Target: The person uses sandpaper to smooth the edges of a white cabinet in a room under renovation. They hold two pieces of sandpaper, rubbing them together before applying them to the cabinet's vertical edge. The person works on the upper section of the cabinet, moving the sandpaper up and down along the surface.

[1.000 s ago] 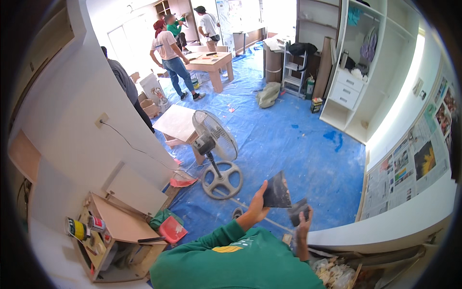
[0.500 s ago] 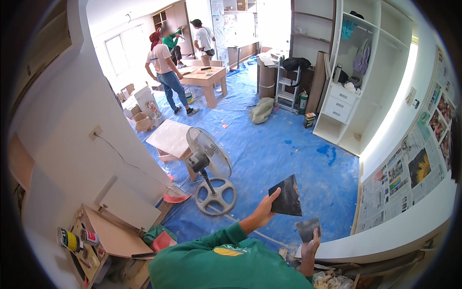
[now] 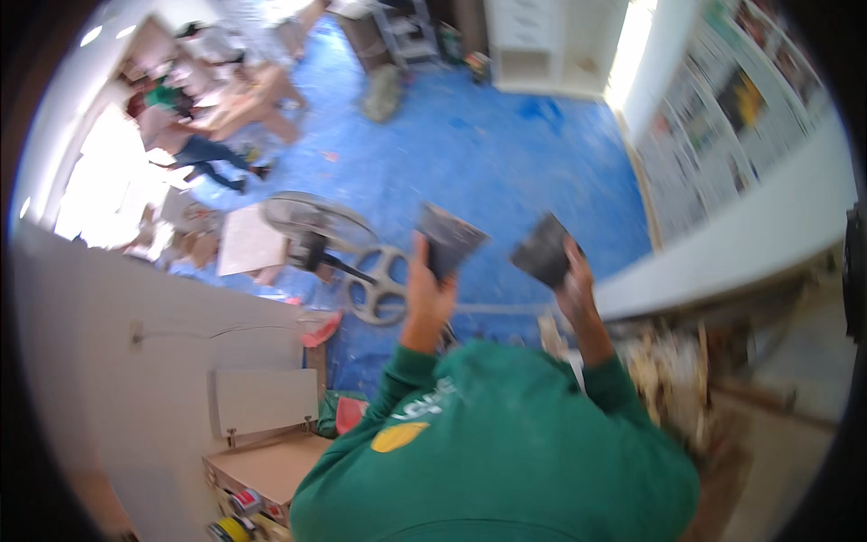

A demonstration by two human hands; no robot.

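My left hand (image 3: 429, 294) is closed on a dark sheet of sandpaper (image 3: 453, 239), thumb on its near side, held out over the blue floor covering. To its right, my right hand (image 3: 578, 280) grips a second dark grey sheet of sandpaper (image 3: 539, 251) by its right edge. A gap separates the two sheets, and both are tilted and somewhat blurred. Green sleeves cover both forearms.
A grey standing fan (image 3: 312, 221) is left of my hands, with a low table (image 3: 249, 238) beyond it. Blue sheeting (image 3: 506, 154) covers the floor. Blurred people stand far left near a wooden table (image 3: 253, 104). Paint cans (image 3: 233, 528) sit at lower left; debris (image 3: 664, 370) lies at right.
The view has tilted down and turned. My hands have come closer together; the left one now holds its sheet more upright, and the right one has risen level with it. Both sheets remain held.
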